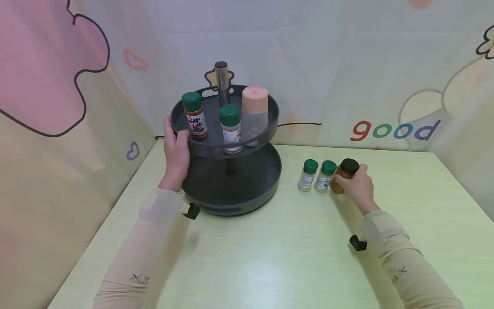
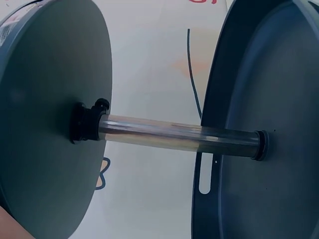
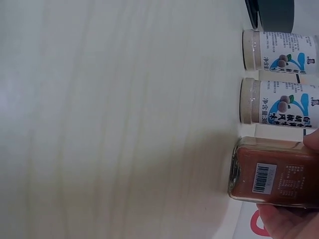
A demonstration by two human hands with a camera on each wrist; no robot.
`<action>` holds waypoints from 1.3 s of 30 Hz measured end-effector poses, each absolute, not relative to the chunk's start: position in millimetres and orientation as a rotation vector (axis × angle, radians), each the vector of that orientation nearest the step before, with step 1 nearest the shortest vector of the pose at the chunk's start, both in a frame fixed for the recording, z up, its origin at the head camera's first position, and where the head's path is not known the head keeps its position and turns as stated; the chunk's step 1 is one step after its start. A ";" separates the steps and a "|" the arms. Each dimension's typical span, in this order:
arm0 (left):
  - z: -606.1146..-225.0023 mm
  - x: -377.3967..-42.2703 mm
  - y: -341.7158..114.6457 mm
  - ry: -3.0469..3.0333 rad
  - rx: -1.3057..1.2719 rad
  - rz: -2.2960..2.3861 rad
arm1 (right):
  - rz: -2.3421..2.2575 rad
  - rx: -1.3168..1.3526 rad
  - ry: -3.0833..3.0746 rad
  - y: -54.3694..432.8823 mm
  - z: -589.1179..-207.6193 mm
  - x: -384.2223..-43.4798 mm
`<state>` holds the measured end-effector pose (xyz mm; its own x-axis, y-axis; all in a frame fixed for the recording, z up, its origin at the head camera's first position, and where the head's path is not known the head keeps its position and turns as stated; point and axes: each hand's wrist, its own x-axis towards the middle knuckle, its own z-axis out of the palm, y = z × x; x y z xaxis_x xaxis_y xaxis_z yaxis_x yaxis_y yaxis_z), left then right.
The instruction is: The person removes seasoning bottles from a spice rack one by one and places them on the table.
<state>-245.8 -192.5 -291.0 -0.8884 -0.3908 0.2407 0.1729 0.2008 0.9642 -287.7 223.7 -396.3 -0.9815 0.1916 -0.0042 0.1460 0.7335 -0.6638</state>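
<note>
My left hand [image 1: 176, 156] holds the left rim of the upper tray of a dark grey two-tier round rack [image 1: 231, 206]. On that tray stand a red-brown spice jar [image 1: 196, 118], a green-capped seasoning jar [image 1: 231, 131] and a clear bottle with a pink cap [image 1: 254, 103]. My right hand [image 1: 359, 184] grips a black-capped square glass jar [image 3: 274, 172] of reddish-brown powder. Beside it, on its left, two green-capped white pepper jars [image 1: 306, 176] [image 3: 289, 102] stand upright on the table. Only a sliver of my left hand shows in the left wrist view.
A metal pole [image 2: 154, 132] joins the two trays, and its top [image 1: 221, 77] rises above the upper one. The pale table [image 1: 262, 257] meets a printed cloth backdrop [image 1: 308, 56] behind and at the sides.
</note>
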 end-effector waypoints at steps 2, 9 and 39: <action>-290.9 -244.9 -191.3 -2.046 0.204 -1.728 | 1.084 -0.280 -2.862 223.6 -396.6 -287.8; -292.2 -241.3 -188.0 -2.062 0.202 -1.695 | 1.093 -0.281 -2.862 223.3 -395.9 -286.5; -294.2 -238.2 -187.1 -2.108 0.193 -1.623 | 1.197 -0.133 -2.962 229.2 -364.1 -282.9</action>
<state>-238.2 -187.1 -294.2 -0.8795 -0.3862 0.2781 0.1701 0.2906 0.9416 -282.9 229.2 -364.1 -0.9949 0.0562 -0.0834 0.0983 0.7164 -0.6907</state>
